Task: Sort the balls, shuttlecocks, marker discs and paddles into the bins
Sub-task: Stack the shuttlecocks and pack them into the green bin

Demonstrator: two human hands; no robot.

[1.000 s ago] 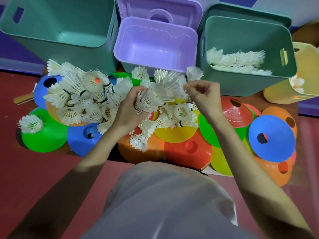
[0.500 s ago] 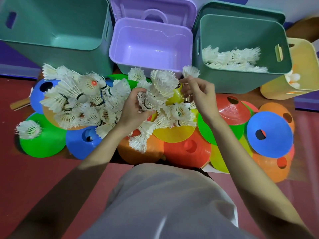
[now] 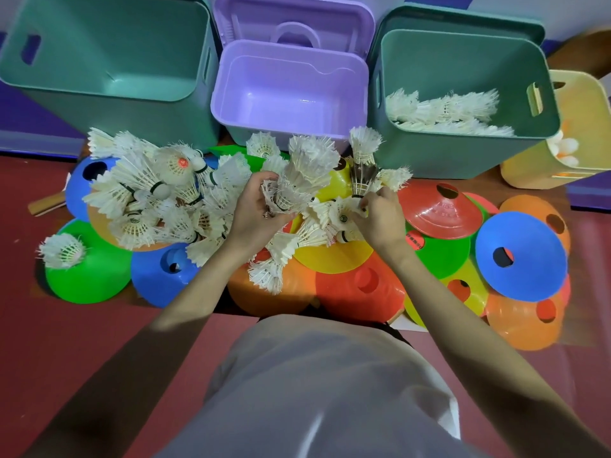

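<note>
Two hands work in the middle of a heap of shuttlecocks (image 3: 148,196) lying on overlapping marker discs (image 3: 520,256) on the red floor. The left hand (image 3: 254,209) has its fingers curled tight round a bunch of white shuttlecocks (image 3: 304,173), feathers fanned up toward the purple bin (image 3: 291,94). The right hand (image 3: 380,216) pinches the base of a dark-feathered shuttlecock (image 3: 362,178) between thumb and fingertips, with another white one stacked in its top; its lower fingers rest among loose shuttlecocks on a yellow disc (image 3: 334,256).

Along the far edge of the floor stand four bins. The left green bin (image 3: 109,54) and the purple bin show bare bottoms. The right green bin (image 3: 463,150) holds a layer of white shuttlecocks (image 3: 446,114). The yellow bin (image 3: 582,127) at the far right corner holds pale balls (image 3: 563,150). A wooden paddle handle (image 3: 46,203) pokes out from under the heap at the left edge. One stray shuttlecock (image 3: 62,251) sits on a green disc (image 3: 89,276) nearby.
</note>
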